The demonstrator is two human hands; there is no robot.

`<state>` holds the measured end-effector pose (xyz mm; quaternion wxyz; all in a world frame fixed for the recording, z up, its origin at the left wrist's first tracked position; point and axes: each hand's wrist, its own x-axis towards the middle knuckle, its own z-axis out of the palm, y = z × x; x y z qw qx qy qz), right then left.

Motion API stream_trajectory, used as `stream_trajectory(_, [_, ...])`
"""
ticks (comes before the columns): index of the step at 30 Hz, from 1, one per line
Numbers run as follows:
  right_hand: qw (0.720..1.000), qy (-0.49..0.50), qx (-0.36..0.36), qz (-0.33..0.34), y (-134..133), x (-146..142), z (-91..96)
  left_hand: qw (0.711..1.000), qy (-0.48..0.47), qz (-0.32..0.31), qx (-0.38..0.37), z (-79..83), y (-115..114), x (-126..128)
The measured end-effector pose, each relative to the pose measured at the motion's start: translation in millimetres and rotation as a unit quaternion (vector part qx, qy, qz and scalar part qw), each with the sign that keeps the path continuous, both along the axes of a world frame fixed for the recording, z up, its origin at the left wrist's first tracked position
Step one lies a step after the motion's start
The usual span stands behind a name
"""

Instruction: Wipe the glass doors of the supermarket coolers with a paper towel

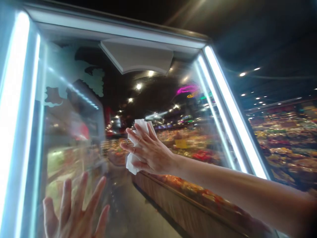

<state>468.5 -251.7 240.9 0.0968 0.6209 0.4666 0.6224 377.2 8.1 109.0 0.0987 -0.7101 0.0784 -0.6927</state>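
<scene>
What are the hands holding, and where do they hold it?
The right hand pins a white cloth to the glass, palm and fingers over its middle. The left hand holds nothing.

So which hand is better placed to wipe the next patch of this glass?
Right. The right hand presses the white cloth flat on the glass door, mid-pane; the left hand is bare, spread on the glass lower down.

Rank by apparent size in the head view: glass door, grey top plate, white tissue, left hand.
1. glass door
2. grey top plate and left hand look alike; the hand is nearer and cropped
3. white tissue, partly under the right hand
</scene>
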Motion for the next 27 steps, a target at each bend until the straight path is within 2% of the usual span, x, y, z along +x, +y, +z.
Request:
stream_trajectory(3, [1.0, 0.006, 0.018, -0.01, -3, 0, 1.8, 0.999, -0.026, -0.011, -0.031, 19.4, -7, 2])
stream_trajectory(5, [1.0, 0.007, 0.017, -0.003, -5, 1, 0.2, 0.999, -0.019, -0.014, -0.03, 18.9, -13, 8])
stream_trajectory(8, [0.999, 0.004, -0.042, 0.014, -10, 4, 6.4, 1.0, 0.007, -0.029, 0.008, 14.9, -20, 18])
stream_trajectory(10, [0.999, 0.01, -0.044, 0.017, -15, 7, 17.3, 1.0, 0.002, -0.017, 0.009, 21.5, -23, 20])
stream_trajectory(12, [1.0, 0.018, -0.009, 0.023, -20, 9, 25.0, 0.999, -0.015, 0.017, -0.024, 33.1, -25, 20])
stream_trajectory(14, [0.999, 0.02, -0.007, 0.035, -24, 10, 22.5, 0.997, -0.029, 0.035, -0.056, 39.9, -30, 21])
stream_trajectory(18, [0.989, 0.004, -0.141, 0.043, -27, 13, 9.7, 1.0, 0.003, -0.013, -0.005, 30.5, -39, 25])
stream_trajectory(20, [0.989, -0.006, -0.145, 0.039, -22, 14, 18.4, 1.0, 0.016, -0.013, 0.015, 30.7, -39, 26])
stream_trajectory(23, [0.998, -0.01, -0.052, 0.043, -4, 11, 37.4, 0.999, -0.003, 0.027, -0.043, 45.6, -31, 23])
stream_trajectory(25, [0.998, -0.001, -0.035, 0.051, 11, 6, 33.3, 0.995, -0.016, 0.043, -0.083, 49.4, -26, 21])
stream_trajectory(27, [0.994, 0.005, -0.09, 0.061, 23, 0, 13.2, 0.996, -0.011, 0.038, -0.08, 37.6, -24, 21])
